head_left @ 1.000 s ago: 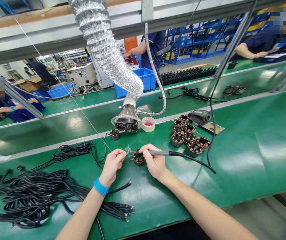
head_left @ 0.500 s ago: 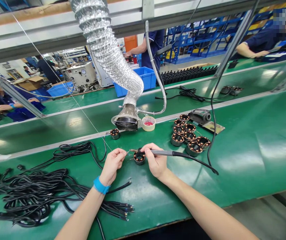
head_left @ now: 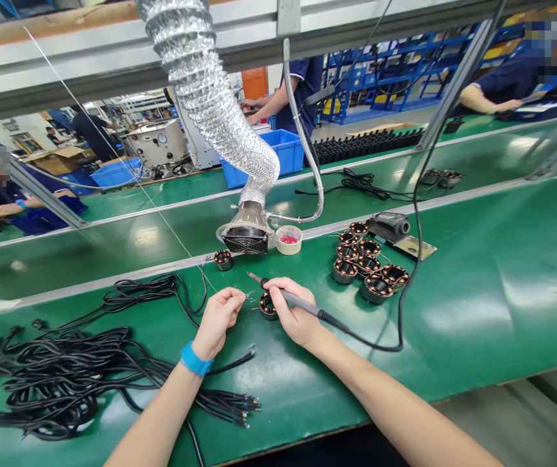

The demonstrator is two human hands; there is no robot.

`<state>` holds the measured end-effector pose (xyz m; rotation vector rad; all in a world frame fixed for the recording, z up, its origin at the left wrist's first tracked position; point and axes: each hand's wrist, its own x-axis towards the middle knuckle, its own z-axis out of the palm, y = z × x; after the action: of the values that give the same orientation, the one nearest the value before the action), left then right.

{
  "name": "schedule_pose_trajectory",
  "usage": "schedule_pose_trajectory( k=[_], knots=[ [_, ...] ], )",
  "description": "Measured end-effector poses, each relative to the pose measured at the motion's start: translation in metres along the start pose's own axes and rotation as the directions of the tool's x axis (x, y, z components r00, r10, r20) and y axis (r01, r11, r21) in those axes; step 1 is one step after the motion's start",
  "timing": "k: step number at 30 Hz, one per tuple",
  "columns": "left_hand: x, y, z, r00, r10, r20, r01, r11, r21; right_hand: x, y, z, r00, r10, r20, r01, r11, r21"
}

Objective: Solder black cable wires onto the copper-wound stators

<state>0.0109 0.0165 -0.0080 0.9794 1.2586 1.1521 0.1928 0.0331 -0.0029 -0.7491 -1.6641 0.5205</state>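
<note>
My left hand (head_left: 220, 319), with a blue band at the wrist, pinches thin wire (head_left: 248, 296) between thumb and fingertips. A fine strand (head_left: 174, 226) runs down from the upper left to this hand. My right hand (head_left: 297, 319) is closed around the grey handle of a soldering iron (head_left: 302, 302). The iron's tip points up and left, apart from the pinched wire. Between my hands a motor stator (head_left: 267, 307) with copper windings sits on the green bench, partly covered by my right hand. Its short leads stick out toward my left fingers.
Several stators (head_left: 369, 266) cluster at right beside a soldering iron stand (head_left: 389, 225). A fume duct (head_left: 246, 233) hangs over the bench near a tape roll (head_left: 289, 240). Black cables (head_left: 64, 373) pile at left. Another stator (head_left: 222, 260) stands behind. Co-workers sit beyond.
The soldering iron's tip has lifted up and left, away from the wire in my left hand. Its handle now slopes down to the right, and its cord sags in a loop.
</note>
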Motion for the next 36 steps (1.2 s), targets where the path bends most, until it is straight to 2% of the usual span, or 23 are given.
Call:
schedule_pose_trajectory(
  k=[4, 7, 13, 19, 25, 27, 32, 36],
  knots=[
    [0.000, 0.004, -0.001, 1.000, -0.014, 0.004, 0.014, 1.000, 0.024, 0.003, 0.006, 0.007, 0.993, -0.059, 0.105, 0.063, 0.997, -0.035],
    [-0.004, 0.010, 0.001, 1.000, -0.010, 0.014, 0.009, 0.996, 0.088, 0.002, 0.009, 0.015, 0.984, -0.048, 0.172, 0.055, 0.998, -0.036],
    [-0.017, 0.015, 0.002, 0.994, 0.108, 0.022, -0.109, 0.940, 0.325, -0.004, 0.012, 0.022, 0.960, -0.054, 0.275, 0.074, 0.995, -0.063],
    [-0.014, 0.011, -0.007, 0.994, -0.030, 0.109, -0.004, 0.953, 0.304, -0.006, 0.009, 0.012, 0.924, -0.050, 0.380, 0.111, 0.984, -0.139],
    [-0.008, 0.006, -0.010, 0.967, -0.182, 0.177, 0.150, 0.972, 0.180, -0.012, 0.012, 0.011, 0.911, -0.057, 0.409, 0.125, 0.982, -0.142],
    [-0.008, 0.006, -0.008, 0.967, -0.184, 0.179, 0.155, 0.974, 0.164, -0.013, 0.012, 0.012, 0.918, -0.053, 0.394, 0.110, 0.986, -0.123],
    [-0.008, 0.010, -0.004, 0.975, -0.153, 0.161, 0.132, 0.982, 0.138, -0.011, 0.015, 0.014, 0.962, -0.045, 0.268, 0.069, 0.994, -0.083],
    [-0.007, 0.014, -0.003, 0.978, -0.160, 0.135, 0.144, 0.982, 0.122, -0.010, 0.020, 0.017, 0.970, -0.029, 0.241, 0.039, 0.999, -0.037]
  ],
)
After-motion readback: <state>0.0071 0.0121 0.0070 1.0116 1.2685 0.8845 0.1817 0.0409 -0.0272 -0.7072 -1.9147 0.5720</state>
